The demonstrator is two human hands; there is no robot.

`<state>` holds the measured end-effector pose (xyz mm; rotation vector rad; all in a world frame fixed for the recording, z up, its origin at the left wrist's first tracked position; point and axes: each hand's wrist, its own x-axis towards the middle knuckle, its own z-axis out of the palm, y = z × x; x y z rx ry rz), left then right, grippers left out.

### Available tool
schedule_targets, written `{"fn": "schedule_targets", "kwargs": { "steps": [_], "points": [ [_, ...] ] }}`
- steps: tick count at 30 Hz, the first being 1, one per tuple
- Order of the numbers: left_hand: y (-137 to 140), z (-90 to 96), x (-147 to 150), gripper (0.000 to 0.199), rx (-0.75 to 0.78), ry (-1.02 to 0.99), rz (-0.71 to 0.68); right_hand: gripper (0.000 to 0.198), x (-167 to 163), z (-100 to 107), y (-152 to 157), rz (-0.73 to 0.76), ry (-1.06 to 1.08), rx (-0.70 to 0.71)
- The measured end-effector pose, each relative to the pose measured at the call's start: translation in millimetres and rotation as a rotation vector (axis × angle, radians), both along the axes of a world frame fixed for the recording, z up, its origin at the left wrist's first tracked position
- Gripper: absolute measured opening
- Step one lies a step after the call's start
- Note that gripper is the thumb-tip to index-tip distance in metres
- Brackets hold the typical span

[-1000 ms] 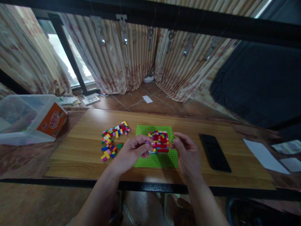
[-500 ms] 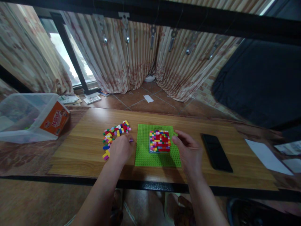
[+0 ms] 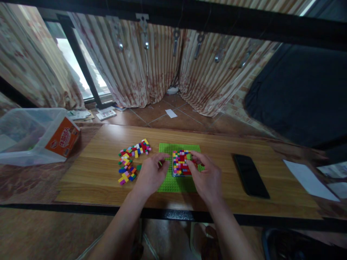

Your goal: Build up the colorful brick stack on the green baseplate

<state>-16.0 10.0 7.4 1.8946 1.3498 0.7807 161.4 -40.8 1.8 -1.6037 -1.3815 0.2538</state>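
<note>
A block of many small coloured toy bricks (image 3: 179, 162) stands on a green studded baseplate (image 3: 165, 185). My right hand (image 3: 207, 177) pinches a green brick (image 3: 189, 156) between thumb and forefinger, just above the block's top; whether it touches is hard to tell. Over the baseplate's left edge is my left hand (image 3: 153, 171), loosely curled, with thumb and forefinger apart and no brick visible between them. A loose pile of mixed bricks (image 3: 127, 160) lies left of that hand, with a dark green brick (image 3: 138, 167) beside the wrist side.
A black phone (image 3: 251, 176) lies right of the baseplate on the wooden tabletop (image 3: 89, 166). White paper (image 3: 310, 180) is at the right end. A clear plastic bin (image 3: 32, 133) with an orange label sits at the left. Curtains (image 3: 130, 65) hang behind.
My left hand has moved right from the brick pile to the baseplate's left edge, uncovering bricks. My right hand has carried the green brick left, over the block.
</note>
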Motion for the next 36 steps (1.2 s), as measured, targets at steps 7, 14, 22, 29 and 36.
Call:
{"fn": "schedule_targets", "kwargs": {
  "steps": [7,14,22,29,36],
  "points": [
    [-9.2,-3.9,15.0,0.041,0.063,-0.055,-0.141,0.021,-19.8,-2.8,9.2,-0.030,-0.298,-0.045],
    [-8.2,-8.1,19.8,0.047,0.100,0.027,-0.150,0.020,-23.7,-5.8,8.9,-0.084,-0.374,-0.025],
    [-9.9,-5.8,22.9,0.051,0.078,0.089,-0.129,0.025,-12.5,-11.4,9.8,-0.131,-0.231,0.009],
    [-9.0,-6.6,23.3,0.050,0.120,0.095,-0.118,0.026,-11.4,-19.0,14.1,-0.114,-0.104,-0.013],
    [-5.2,-6.7,20.3,0.044,0.180,0.158,-0.139,0.033,-15.8,-7.7,15.5,-0.159,0.036,-0.020]
  ]
}}
